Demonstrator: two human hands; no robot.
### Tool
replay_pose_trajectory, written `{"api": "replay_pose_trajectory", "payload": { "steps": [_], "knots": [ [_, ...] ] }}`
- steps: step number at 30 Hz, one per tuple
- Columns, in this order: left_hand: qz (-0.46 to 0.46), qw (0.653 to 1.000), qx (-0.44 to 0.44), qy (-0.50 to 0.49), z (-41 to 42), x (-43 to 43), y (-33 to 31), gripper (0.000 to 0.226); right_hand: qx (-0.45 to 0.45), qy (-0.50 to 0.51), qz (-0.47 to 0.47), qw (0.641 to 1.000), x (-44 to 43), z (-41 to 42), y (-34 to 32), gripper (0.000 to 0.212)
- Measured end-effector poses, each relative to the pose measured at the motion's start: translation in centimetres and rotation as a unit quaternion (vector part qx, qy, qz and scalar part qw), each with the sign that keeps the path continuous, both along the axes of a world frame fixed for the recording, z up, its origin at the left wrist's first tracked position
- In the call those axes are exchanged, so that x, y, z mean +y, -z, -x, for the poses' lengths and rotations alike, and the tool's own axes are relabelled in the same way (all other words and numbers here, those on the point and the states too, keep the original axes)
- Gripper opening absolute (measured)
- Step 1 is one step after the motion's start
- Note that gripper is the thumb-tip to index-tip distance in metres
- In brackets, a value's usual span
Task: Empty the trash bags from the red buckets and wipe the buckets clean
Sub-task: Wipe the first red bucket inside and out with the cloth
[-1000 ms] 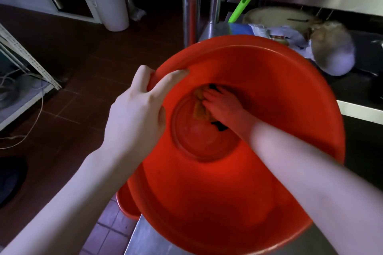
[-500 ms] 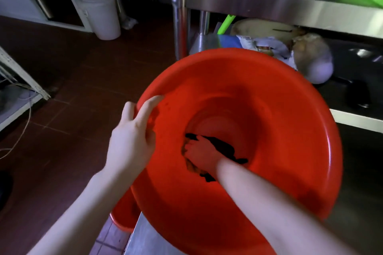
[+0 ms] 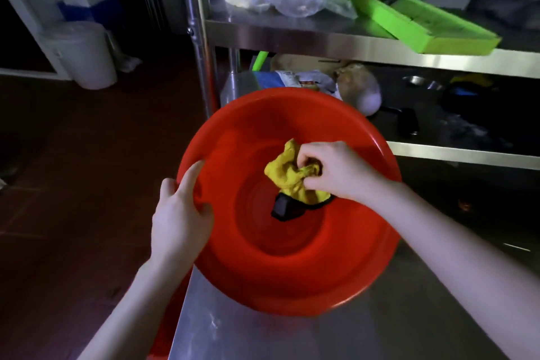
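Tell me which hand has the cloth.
The right hand pinches the yellow cloth inside the red bucket; the left hand only grips its rim.

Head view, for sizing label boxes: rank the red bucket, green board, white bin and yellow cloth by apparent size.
Largest: red bucket.
Next: green board and white bin, too alike to rank; the bin stands farther off.
Smallest: yellow cloth, partly hidden by the right hand.
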State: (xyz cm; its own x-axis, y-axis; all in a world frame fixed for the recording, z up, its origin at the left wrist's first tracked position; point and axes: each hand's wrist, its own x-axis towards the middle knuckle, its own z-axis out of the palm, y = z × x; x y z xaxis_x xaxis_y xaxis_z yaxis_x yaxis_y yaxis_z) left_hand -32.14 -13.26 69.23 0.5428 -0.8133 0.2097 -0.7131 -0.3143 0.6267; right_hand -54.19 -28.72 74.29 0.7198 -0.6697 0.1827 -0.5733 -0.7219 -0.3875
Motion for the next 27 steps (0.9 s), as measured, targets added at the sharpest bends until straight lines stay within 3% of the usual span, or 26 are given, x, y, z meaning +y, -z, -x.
{"api": "replay_pose_trajectory", "payload": {
  "steps": [5,9,11,13,16,20,24,27],
  "knots": [
    [-0.138,0.990,-0.012,0.002,-1.7,0.5,-2.0,0.062,-0.055,0.041,0.037,0.997,3.3,2.9,-2.8,0.021],
    [-0.230,0.963,-0.140,0.009,-0.5,2.8,-2.9,0.063,-0.097,0.067,0.043,0.992,5.0,4.0,-3.5,0.021],
    [-0.124,0.964,-0.225,0.069,1.7,4.1,-3.3,0.059,-0.144,0.100,0.048,0.983,5.7,4.5,-4.0,0.022],
    [-0.028,0.942,-0.248,0.225,4.6,4.6,-3.3,0.060,-0.194,0.130,0.056,0.971,6.3,5.0,-4.7,0.021],
    [-0.084,0.877,-0.276,0.385,8.9,3.8,-2.8,0.060,-0.251,0.150,0.071,0.954,7.0,6.0,-6.2,0.023],
    [-0.069,0.859,-0.341,0.375,9.4,2.8,-1.8,0.049,-0.286,0.165,0.079,0.941,7.8,8.9,-8.3,0.023],
    [0.053,0.883,-0.293,0.362,7.2,3.3,-2.6,0.052,-0.357,0.148,0.061,0.920,8.7,11.8,-9.6,0.022],
    [0.103,0.923,-0.238,0.285,5.5,3.2,-4.0,0.053,-0.395,0.117,0.019,0.911,9.1,12.3,-9.5,0.019]
  ]
}}
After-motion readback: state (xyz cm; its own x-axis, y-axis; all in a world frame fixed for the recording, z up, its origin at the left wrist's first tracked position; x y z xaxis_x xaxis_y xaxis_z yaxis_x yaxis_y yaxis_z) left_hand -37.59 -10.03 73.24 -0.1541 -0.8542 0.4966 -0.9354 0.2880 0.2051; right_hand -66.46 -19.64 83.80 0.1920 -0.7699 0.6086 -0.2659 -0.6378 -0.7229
